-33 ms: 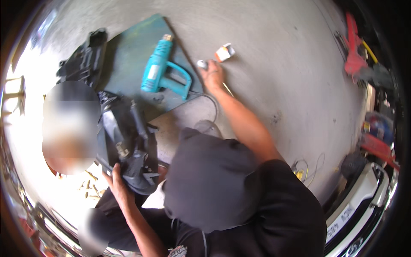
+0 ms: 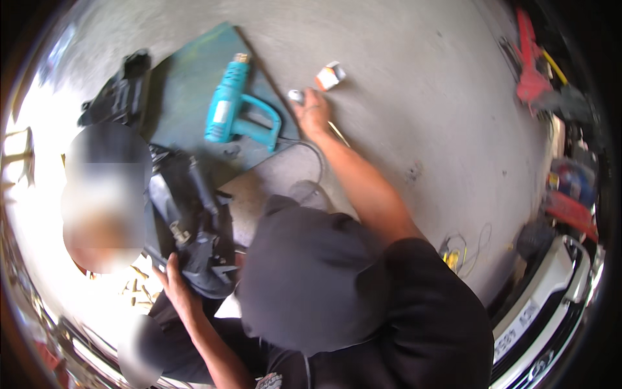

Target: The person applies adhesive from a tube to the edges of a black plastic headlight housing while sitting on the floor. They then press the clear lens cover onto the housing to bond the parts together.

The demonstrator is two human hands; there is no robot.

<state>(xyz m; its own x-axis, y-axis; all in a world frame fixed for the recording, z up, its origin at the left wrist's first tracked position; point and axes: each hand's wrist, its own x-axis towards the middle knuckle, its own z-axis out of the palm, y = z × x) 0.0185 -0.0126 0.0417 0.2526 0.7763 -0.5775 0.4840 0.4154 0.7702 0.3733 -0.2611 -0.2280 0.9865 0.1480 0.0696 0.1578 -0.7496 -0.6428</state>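
Neither of my hands is in view. In front of me sits another person in a dark grey cap (image 2: 317,272) and black shirt, seen from above and behind. That person's left hand (image 2: 175,282) rests at the edge of a black moulded plastic part (image 2: 188,220) on their lap. Their right hand (image 2: 312,113) reaches to a small white item (image 2: 295,96) by the edge of a green board (image 2: 188,71); whether it is gripped, I cannot tell. A teal heat gun (image 2: 223,110) lies on the board. Beyond the hand is a small white-and-orange box (image 2: 330,76).
A second black plastic part (image 2: 123,97) lies left of the board. The heat gun's cord (image 2: 317,152) curls over the floor. At right are a red jack-like tool (image 2: 532,71), a yellow item with wires (image 2: 452,259) and a car's front bumper (image 2: 534,311). Blurred patches hide areas at left.
The view has shifted slightly, so the board, heat gun and box appear a little farther left. The other person's pose looks nearly the same.
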